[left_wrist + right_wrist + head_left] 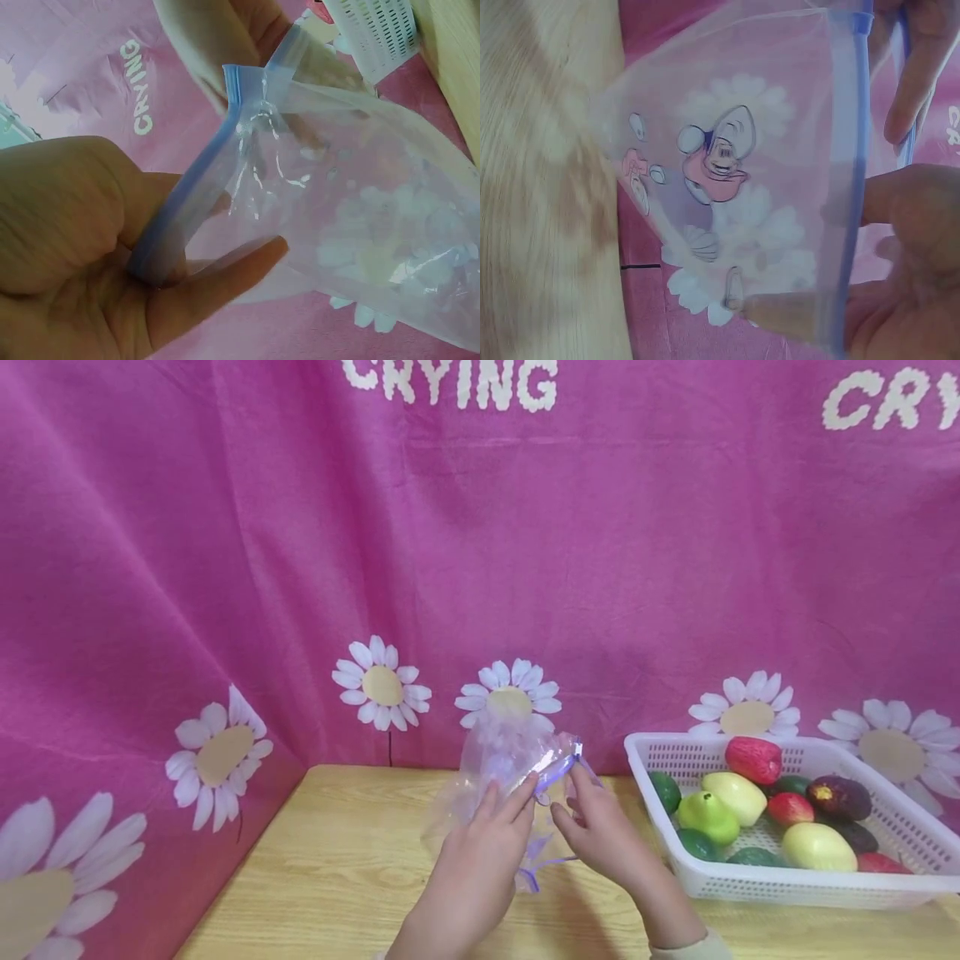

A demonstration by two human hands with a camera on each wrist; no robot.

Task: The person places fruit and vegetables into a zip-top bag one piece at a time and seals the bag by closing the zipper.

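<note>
A clear plastic bag (483, 768) is held up above the wooden surface (345, 835), in front of the pink curtain (525, 552); its blue zip edge (557, 774) slants from upper right to lower left in the head view, one end by the right hand's fingertips, and the body spreads leftward and away from the person. In the right wrist view the zip edge runs nearly top to bottom, the body reaching left towards the surface; a printed cartoon figure (716, 169) lies sideways there. The left hand (472, 868) holds the zip edge between its digits — two of them spread apart across the film; the right hand (611, 831) pinches the same edge, one digit showing through the plastic. Below the hands is more purple-edged plastic (530, 881); whether it belongs to the same bag, I cannot tell. To the right — near the right hand — stands a white basket (787, 887) of fruit-like pieces (735, 799).
</note>
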